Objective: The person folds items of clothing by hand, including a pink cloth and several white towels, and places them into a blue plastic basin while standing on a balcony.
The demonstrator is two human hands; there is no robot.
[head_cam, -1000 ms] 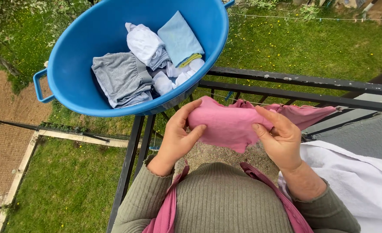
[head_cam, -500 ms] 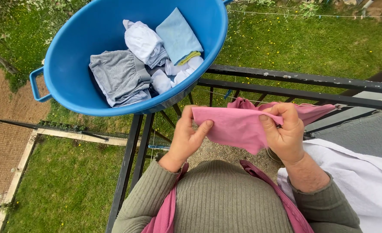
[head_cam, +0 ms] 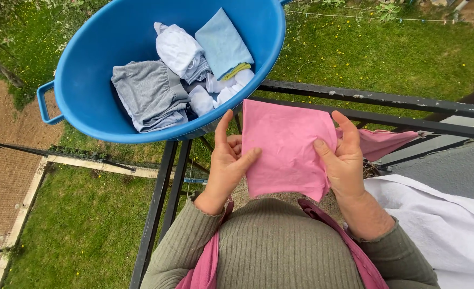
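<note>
Pink cloth [head_cam: 288, 147] between both hands' fingers

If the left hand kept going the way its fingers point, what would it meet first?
Probably the blue tub just beyond the left hand, whose fingers point up-frame beside the pink cloth; depth is unclear, so it might meet the railing instead.

A round blue plastic tub [head_cam: 87, 101] is sitting on the black metal railing [head_cam: 387, 99], holding a folded grey garment [head_cam: 148, 93], a white bundle [head_cam: 178, 51] and a pale blue folded cloth [head_cam: 223, 45]. A white sheet [head_cam: 440, 225] is hanging at the right. Green grass [head_cam: 87, 225] is lying far below.
</note>
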